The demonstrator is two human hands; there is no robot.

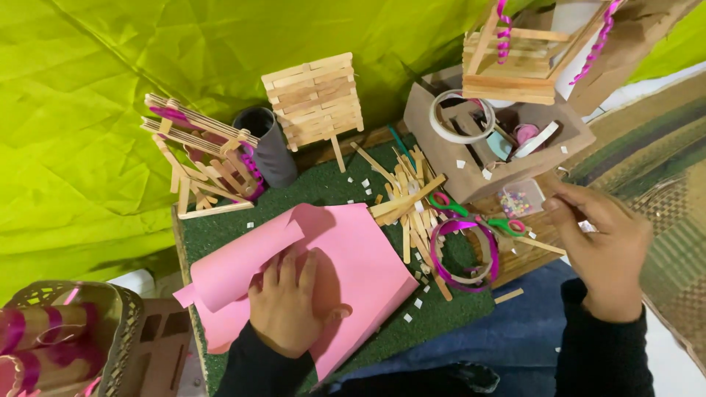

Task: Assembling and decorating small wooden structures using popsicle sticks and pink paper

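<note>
Light bright and even, from above; colours strong, the yellow-green cloth [110, 110] nearly glowing; soft shadow under the left hand [287, 309] on the pink paper [368, 257]; right hand [607, 242] slightly motion-blurred; wide-lens bending at the edges; corners soft; no harsh glare.

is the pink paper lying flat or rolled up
Partly rolled: the pink paper curls into a tube along its upper left edge, while the left hand presses the rest flat on the green mat.

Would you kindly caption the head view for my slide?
Left hand presses curled pink paper; right hand hovers near scissors.
</note>
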